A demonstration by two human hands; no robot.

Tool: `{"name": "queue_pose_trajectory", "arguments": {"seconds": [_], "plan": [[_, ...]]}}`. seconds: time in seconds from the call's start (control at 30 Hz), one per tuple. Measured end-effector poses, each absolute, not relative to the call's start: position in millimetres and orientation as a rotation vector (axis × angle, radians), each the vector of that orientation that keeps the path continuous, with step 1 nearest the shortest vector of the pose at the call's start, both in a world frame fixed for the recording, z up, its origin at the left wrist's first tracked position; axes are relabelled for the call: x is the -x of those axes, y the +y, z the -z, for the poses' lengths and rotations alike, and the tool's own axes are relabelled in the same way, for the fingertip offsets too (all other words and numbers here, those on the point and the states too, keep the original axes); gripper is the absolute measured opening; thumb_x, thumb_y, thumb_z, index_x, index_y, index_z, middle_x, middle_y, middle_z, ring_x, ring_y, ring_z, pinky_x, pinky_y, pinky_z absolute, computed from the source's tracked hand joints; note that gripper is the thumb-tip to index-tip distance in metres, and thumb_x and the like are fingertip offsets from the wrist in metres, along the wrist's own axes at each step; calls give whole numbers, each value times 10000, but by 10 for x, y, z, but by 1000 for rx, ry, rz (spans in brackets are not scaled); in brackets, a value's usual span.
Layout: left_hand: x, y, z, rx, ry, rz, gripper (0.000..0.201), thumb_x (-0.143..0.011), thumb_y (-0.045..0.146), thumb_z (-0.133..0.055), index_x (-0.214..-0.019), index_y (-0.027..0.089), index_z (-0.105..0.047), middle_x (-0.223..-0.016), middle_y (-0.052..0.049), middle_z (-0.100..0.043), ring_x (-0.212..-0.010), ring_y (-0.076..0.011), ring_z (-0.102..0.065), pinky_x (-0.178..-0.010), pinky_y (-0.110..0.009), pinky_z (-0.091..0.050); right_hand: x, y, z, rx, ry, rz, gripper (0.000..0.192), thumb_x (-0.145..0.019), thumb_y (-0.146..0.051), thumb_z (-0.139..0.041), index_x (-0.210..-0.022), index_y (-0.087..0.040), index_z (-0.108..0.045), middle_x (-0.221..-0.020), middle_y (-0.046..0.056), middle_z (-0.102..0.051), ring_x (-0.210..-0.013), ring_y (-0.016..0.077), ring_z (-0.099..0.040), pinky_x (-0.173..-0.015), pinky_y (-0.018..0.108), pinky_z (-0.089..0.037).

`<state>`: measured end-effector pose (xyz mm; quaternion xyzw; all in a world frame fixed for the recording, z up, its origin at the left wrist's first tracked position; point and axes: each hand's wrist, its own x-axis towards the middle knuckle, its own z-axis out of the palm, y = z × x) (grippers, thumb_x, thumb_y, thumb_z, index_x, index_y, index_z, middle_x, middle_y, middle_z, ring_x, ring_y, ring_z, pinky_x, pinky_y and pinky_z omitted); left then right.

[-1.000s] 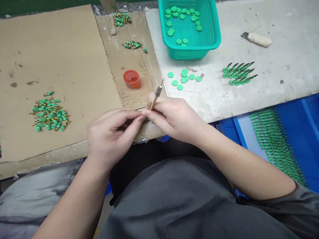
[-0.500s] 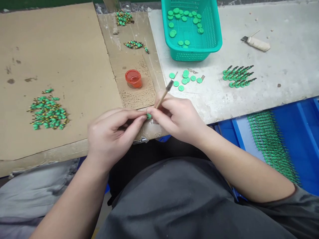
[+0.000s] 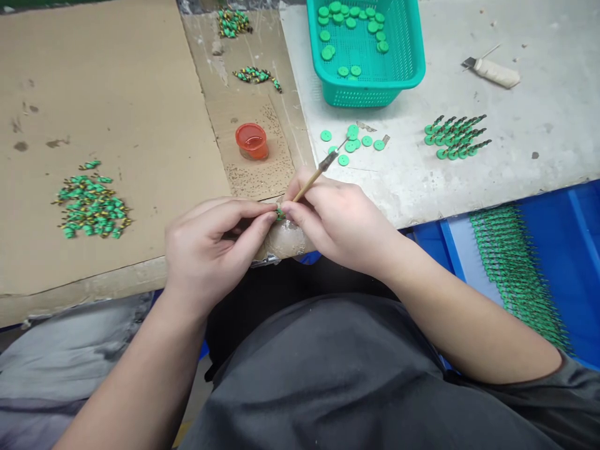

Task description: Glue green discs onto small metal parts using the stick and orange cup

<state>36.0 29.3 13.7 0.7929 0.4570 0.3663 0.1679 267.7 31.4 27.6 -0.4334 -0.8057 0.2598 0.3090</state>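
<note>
My left hand (image 3: 210,247) pinches a small green piece (image 3: 280,213) between thumb and forefinger at the table's front edge; fingertips hide most of it. Against the same piece press the fingertips of my right hand (image 3: 335,215), closed around a thin paintbrush (image 3: 309,185) whose dark ferrule and tip point up and away to the right. Just beyond the hands stands an orange-red cup (image 3: 252,140) with liquid in it. Several round green discs (image 3: 350,146) with small holes lie on the white surface past my right hand.
A teal basket (image 3: 370,94) of green discs stands at the back. Right of it are a wrapped blade (image 3: 494,72) and rows of discs with dark stems (image 3: 454,140). Green-yellow pieces (image 3: 94,203) are heaped on cardboard at left. A blue tray (image 3: 548,250) sits lower right.
The paintbrush has tilted further to the right in my right hand. Both hands stay together at the green piece, and the whole view has shifted slightly.
</note>
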Motion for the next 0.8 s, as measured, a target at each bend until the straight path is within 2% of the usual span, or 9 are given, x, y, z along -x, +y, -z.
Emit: {"name": "queue_pose_trajectory", "arguments": {"seconds": [0.13,0.3,0.53,0.8], "plan": [[-361,285,-138,-2244,1309,-1039,48,-1058,272,-817,-1060,251,-859,-993,26,-878,-885,-117,-806,-836,-234,-576,-2675,306,-271,1118,-2214,-616,317,-1257,-313,-366,-1337,-175,-640,-1248,75,-777,-1162,238,-805,-1060,377,-649],[-357,286,-144,-2250,1285,-1041,43,-1057,246,-817,-1061,229,-857,-1006,14,-881,-896,-101,-803,-841,-208,-572,-2679,320,-277,1104,-2235,-613,303,-1254,-290,-376,-1407,-183,-616,-1237,73,-783,-1151,238,-817,-1062,382,-660],[-364,286,-155,-2267,1272,-1035,45,-1063,234,-813,-1062,219,-855,-1000,17,-878,-884,-83,-787,-850,-191,-564,-2665,345,-361,1143,-2304,-698,265,-1247,-284,-397,-1345,-185,-622,-1156,50,-772,-1107,241,-806,-1014,362,-630],[-358,299,-151,-2284,1260,-1039,65,-1072,249,-807,-1062,207,-855,-978,14,-872,-841,-74,-769,-831,-185,-557,-2653,351,-453,1162,-2355,-753,226,-1231,-264,-434,-1333,-187,-621,-1195,59,-780,-1078,241,-789,-938,326,-569]]}}
